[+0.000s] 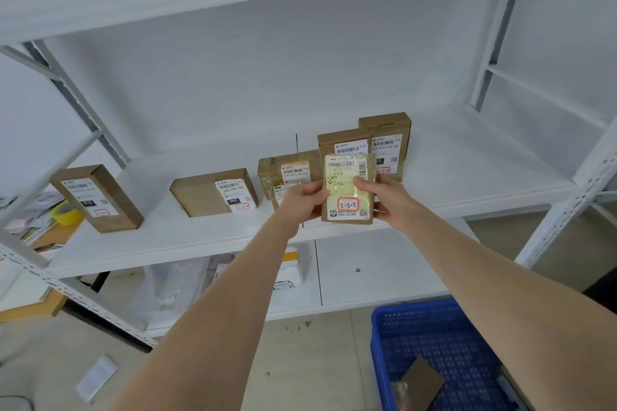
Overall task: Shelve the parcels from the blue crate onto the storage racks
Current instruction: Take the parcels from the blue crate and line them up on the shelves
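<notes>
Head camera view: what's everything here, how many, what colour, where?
White metal storage rack: one, white, fills the view.
Brown cardboard boxes: four, brown, middle shelf.
Tape-wrapped brown parcel: one, brown, middle shelf, centre.
Labelled taped parcel marked 3-3-5: one, yellowish brown, held upright before middle shelf.
Blue plastic crate: one, blue, floor, lower right.
Flat brown parcel: one, brown, inside crate.
Yellow tape roll: one, yellow, far left.
Hands: two, left hand and right hand gripping marked parcel's sides.
</notes>
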### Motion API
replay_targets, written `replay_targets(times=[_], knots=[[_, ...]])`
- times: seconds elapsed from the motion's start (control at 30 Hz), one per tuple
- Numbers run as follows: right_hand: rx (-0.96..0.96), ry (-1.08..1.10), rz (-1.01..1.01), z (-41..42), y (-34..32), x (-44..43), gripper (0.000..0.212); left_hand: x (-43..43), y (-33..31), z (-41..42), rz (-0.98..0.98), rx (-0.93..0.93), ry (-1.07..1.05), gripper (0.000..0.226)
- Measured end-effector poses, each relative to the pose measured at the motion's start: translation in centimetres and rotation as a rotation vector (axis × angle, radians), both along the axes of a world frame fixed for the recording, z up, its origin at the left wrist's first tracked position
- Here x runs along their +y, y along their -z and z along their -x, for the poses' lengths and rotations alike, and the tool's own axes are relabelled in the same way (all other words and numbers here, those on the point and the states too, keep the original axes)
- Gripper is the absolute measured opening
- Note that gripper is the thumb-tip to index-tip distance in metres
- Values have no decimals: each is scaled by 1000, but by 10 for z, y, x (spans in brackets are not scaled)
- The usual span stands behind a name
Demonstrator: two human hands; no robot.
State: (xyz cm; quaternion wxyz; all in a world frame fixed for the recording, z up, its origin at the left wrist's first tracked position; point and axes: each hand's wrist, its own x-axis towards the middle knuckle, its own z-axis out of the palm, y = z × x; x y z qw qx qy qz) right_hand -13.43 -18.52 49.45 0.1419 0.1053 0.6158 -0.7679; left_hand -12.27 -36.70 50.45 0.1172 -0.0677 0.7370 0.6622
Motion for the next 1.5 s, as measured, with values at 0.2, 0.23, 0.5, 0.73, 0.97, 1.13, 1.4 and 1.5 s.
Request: replay_targets(times=[0.2,0.23,0.5,0.73,0.97,1.13,1.4,1.5], knots=[[-3,8,12,4,18,6,65,11,14,0,30,-24,-24,41],[3,6,18,5,20,7,66,12,16,1,27,-28,-25,44],[29,-62,-121,20,47,-9,83,6,41,19,27,-74,12,60],[51,43,-206,38,72,-32,96,-15,53,44,20,-117,48,51],[67,81,-370,54,91,-62,108,-37,73,69,70,-126,25,47],[57,104,-373,61,100,-81,105,-53,81,81,85,-123,16,47],[60,80,-473,69,105,-103,87,-74,84,85,99,-134,-91,36],[42,124,-517,69,101,-106,68,-75,83,85,73,-142,-115,33]])
